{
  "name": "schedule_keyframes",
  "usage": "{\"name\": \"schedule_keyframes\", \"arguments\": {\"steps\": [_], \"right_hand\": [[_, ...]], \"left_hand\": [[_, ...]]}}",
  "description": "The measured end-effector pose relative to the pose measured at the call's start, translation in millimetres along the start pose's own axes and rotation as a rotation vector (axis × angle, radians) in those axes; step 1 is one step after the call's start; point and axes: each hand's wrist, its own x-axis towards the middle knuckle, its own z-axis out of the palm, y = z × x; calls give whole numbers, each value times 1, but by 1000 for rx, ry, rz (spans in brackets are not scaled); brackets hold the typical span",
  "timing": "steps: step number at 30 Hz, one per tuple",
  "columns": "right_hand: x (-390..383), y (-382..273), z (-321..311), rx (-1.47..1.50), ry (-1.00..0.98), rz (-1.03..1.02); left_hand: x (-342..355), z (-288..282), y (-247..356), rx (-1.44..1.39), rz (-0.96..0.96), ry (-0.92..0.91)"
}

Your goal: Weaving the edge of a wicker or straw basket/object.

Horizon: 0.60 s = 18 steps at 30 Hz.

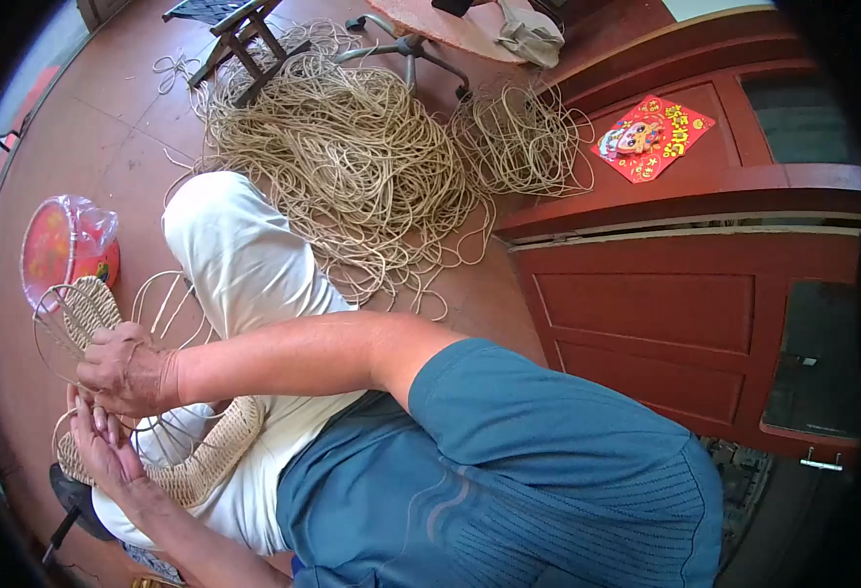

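One woven piece lies against the right hand grasping it and left hand, grip unclear.

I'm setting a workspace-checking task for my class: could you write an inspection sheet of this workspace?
Surface: reddish-brown tiled floor.
Job's things: woven piece at the white trousers; woven flap above.
Clutter: large tangled cord pile, smaller cord heap beside it; red container.
Grips: right grip curled near the woven flap; left grip just below, palm partly showing; holds unclear.
Cables: nothing seen.
Surroundings: red panels, red decoration, wheeled base.
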Motion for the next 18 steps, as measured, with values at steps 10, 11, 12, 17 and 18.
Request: {"name": "schedule_keyframes", "arguments": {"steps": [10,11,12,17,18], "right_hand": [[6,-6,-11,136,-55,2],[8,-2,-18,99,-17,-7],[7,2,-28,82,0,-20],[14,-10,-42,72,-179,-30],[15,-14,-43,60,-184,-13]], "left_hand": [[-23,-36,-9,867,444,111],[-27,-22,-17,927,455,200],[-31,6,-18,996,353,243],[-73,67,6,1542,126,272],[-79,73,9,1562,265,350]]}}
